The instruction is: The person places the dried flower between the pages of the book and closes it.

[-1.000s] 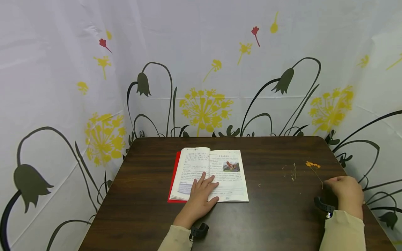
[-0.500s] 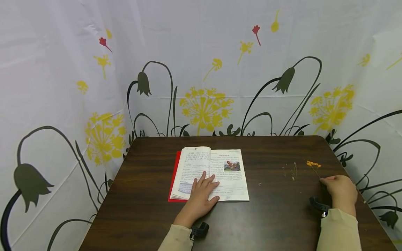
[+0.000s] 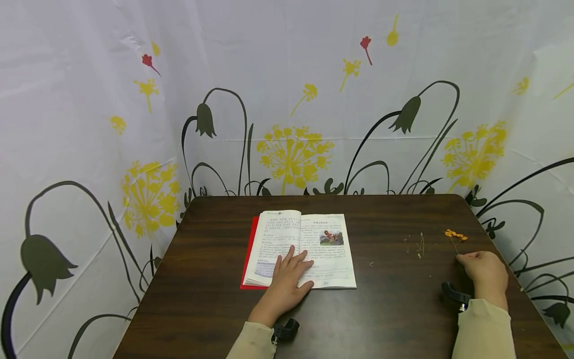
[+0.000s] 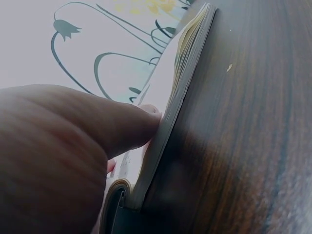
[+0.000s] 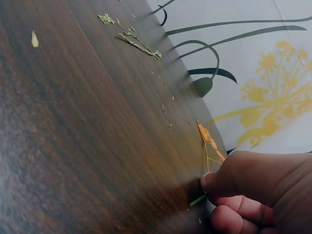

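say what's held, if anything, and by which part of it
The right grip pinches the orange flower by its stem; the left grip rests on the open book, holding nothing.

From where I stand, both arms reach forward, the hands well apart. The left hand (image 3: pixel 287 279) lies palm down, fingers fanned out and pointing away from the body, its thumb (image 4: pixel 129 124) held off straight to the side. The left forearm (image 3: pixel 253 341) slants rightward up to the wrist. The right forearm (image 3: pixel 485 329) runs nearly straight ahead, and the right hand (image 3: pixel 486 271) turns leftward in a fingertip pinch, its lower fingers (image 5: pixel 228 219) curled in.
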The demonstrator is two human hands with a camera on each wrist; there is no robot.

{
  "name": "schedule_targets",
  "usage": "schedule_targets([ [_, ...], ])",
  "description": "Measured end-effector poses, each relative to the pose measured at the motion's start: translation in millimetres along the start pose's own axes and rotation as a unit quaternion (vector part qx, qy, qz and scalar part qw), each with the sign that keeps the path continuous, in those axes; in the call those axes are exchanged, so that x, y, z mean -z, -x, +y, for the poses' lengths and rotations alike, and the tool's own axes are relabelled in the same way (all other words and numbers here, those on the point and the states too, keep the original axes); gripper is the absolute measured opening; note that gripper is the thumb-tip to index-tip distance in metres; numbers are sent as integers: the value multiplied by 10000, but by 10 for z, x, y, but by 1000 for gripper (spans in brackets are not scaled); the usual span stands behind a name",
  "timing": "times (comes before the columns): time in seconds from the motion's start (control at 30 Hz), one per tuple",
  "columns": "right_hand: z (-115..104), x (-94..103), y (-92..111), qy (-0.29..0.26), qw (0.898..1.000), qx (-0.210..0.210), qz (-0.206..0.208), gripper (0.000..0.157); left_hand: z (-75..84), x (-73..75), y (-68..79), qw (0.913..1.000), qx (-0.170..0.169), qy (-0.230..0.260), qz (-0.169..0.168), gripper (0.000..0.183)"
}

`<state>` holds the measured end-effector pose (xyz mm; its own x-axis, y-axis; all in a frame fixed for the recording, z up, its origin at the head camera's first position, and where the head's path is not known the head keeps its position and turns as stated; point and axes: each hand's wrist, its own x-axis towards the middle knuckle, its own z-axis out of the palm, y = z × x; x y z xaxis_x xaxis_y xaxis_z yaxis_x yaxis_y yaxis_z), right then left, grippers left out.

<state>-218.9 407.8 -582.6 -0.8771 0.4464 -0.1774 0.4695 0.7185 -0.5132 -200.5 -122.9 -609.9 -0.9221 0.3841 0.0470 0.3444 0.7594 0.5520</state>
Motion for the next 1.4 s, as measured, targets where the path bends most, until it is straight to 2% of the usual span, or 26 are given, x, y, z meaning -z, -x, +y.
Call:
schedule_targets([
  [0.4, -4, 15, -3, -55, 10000, -19, -44, 49, 20, 21, -17, 10000, 8, -9, -4, 53],
  [0.7, -48, 92, -3, -475, 9952, 64, 858, 49, 25, 33, -36, 10000, 24, -23, -37, 55],
  [0.9, -175, 170, 97, -618, 9920, -39, 1103, 49, 8, 38, -19, 9999, 80, 84, -21, 62],
  [1.03, -334, 268, 218, -710, 9857, 20, 1528, 43, -9, 13, -1, 9995, 257, 186, 4, 79],
  [1.17, -630, 427, 412, -892, 9740, 222, 2070, 31, -12, -14, 3, 9983, 470, 321, 118, 95],
  [1.4, -1265, 661, 867, -1650, 9487, 565, 2637, 12, -1, -12, -13, 9975, 545, 409, 177, 99],
])
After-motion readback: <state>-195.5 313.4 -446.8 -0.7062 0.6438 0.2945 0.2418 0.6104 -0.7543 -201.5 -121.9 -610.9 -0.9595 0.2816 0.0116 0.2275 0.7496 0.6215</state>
